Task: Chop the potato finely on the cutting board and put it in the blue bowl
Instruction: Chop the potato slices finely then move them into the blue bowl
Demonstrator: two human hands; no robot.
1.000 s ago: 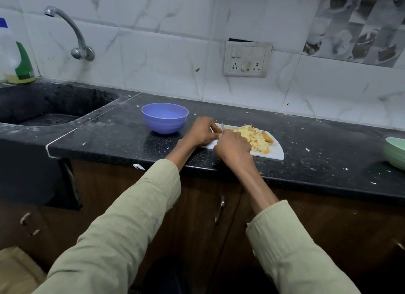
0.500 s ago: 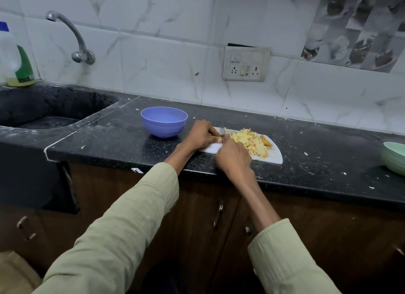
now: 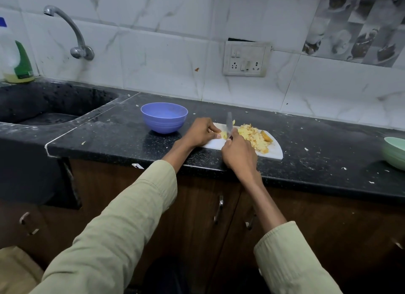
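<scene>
Yellow chopped potato (image 3: 254,137) heaped on cutting board (image 3: 274,154) near worktop (image 3: 328,149) edge; left hand (image 3: 202,132) pinching a piece, right hand (image 3: 240,154) gripping knife (image 3: 229,124); blue bowl (image 3: 164,117) just left.

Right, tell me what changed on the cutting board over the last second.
The steel knife blade, barely showing between the hands a second ago, has risen and now stands clear above the pale potato piece. The right hand grips the knife as before, and the left hand keeps holding the piece. The chopped yellow potato pile, white plastic cutting board and empty blue plastic bowl stayed put.
</scene>
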